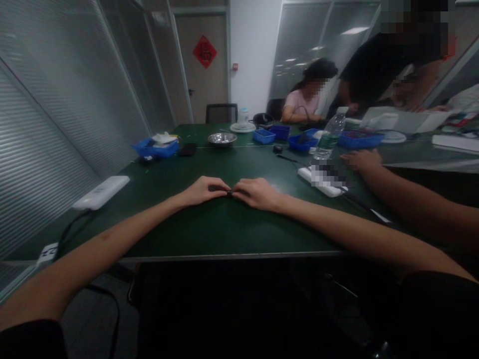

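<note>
Both hands meet over the middle of the green surface (209, 229), and the small dark piece (229, 192) is caught between their fingertips. The left hand (202, 192) takes it in a narrow pinch of thumb and finger, leaving a little gap of daylight behind the tips; the right hand (258, 193) closes on it from the other side, its fingers curled in. Fingertips alone make sense here, since something this tiny leaves no room for a whole palm, and a grip from each side probably steadies it. I can't tell whether it touches the surface or hangs just above, nor make out its shape.

The forearms reach in from either side, so the piece sits squarely before the person. A white power strip (101, 192) lies off to the left, and the metal bowl (222, 143) stands farther back, both well apart from the fingers, perhaps to leave elbow room. A neighbour's hand (362, 158) rests beyond the right arm.
</note>
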`<state>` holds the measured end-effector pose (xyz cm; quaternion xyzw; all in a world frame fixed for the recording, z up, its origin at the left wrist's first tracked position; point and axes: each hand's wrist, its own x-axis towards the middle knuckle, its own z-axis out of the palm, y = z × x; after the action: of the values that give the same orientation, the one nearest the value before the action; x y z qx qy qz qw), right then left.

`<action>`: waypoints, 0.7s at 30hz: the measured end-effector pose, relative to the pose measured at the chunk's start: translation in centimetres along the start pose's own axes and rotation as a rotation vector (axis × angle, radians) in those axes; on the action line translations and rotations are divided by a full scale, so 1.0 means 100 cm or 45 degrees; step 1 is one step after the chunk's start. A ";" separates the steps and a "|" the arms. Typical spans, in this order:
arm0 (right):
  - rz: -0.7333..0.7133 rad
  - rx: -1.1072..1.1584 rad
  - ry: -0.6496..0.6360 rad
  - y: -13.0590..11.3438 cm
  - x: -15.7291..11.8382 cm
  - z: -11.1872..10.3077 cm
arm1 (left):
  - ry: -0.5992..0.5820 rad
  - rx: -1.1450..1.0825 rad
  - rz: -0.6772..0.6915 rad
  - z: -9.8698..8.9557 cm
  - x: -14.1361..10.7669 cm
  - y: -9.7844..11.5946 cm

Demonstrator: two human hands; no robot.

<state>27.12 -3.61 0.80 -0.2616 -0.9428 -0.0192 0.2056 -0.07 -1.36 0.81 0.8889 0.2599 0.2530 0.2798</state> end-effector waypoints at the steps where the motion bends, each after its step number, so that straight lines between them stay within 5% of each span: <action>1: -0.011 -0.023 0.007 -0.001 -0.001 0.000 | -0.004 -0.012 -0.007 0.000 0.000 -0.001; 6: -0.019 -0.091 0.018 -0.003 -0.002 -0.001 | 0.005 -0.066 -0.027 0.002 0.000 -0.003; 14: 0.095 0.214 -0.032 0.003 0.001 0.003 | 0.035 -0.024 0.021 0.003 -0.001 0.001; 21: -0.038 0.091 0.007 -0.004 0.000 -0.002 | -0.148 -0.236 -0.114 0.004 0.002 0.000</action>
<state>26.95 -3.97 0.98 -0.2400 -0.9461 0.0107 0.2172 0.36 -1.40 0.60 0.8599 0.2581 0.2114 0.3863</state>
